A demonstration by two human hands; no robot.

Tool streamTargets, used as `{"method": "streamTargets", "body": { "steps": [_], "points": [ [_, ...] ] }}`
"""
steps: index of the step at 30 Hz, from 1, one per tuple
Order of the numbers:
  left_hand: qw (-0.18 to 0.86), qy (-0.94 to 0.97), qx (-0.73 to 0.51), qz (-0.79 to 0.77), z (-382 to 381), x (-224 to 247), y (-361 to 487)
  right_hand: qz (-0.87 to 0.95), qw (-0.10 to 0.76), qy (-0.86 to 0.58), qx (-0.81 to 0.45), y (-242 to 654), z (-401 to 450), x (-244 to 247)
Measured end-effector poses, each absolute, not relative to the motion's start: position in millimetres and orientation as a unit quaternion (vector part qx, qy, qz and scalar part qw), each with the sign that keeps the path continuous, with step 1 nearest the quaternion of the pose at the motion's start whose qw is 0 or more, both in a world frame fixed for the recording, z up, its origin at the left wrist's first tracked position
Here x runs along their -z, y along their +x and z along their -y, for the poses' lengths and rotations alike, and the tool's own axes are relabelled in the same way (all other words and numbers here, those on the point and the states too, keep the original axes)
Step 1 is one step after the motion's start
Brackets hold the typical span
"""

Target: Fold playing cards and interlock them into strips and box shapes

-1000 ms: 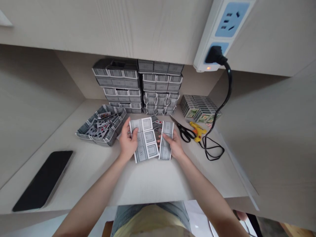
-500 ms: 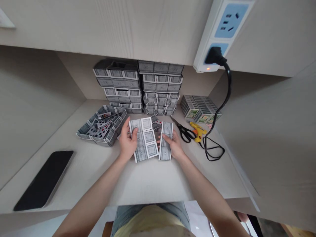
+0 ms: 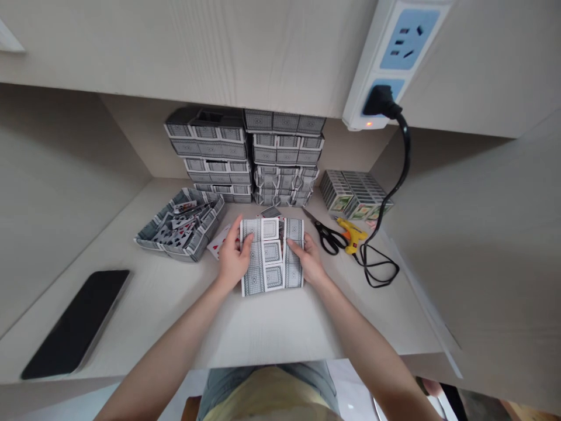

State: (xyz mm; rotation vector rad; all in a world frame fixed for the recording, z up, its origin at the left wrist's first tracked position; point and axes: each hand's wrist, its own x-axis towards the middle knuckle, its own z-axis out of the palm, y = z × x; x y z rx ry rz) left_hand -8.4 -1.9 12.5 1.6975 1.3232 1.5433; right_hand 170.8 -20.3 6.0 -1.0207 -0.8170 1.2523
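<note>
One grip, the left hand [image 3: 234, 254], is clamped on a wide card panel [image 3: 262, 264]; the other, the right hand [image 3: 310, 258], on a narrow strip [image 3: 294, 272]. Over the surface [image 3: 272, 333], both facing edges are best held parallel, without bending.

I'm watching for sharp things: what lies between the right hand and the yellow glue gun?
The head view shows black-handled scissors between the right hand and the yellow glue gun, blades pointing toward the back.

Scissors [image 3: 323, 231] and a glue gun [image 3: 352, 234] suggest a craft desk [image 3: 272, 327].
</note>
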Motion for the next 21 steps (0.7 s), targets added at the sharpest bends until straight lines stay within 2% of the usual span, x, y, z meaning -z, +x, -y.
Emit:
{"method": "streamTargets", "body": {
  "steps": [21],
  "points": [
    [0.257, 0.617, -0.564, -0.485, 2.9, -10.0, -5.8, 0.362, 0.627, -0.432, -0.538, 169.9, 20.8, -7.7]
  ]
}}
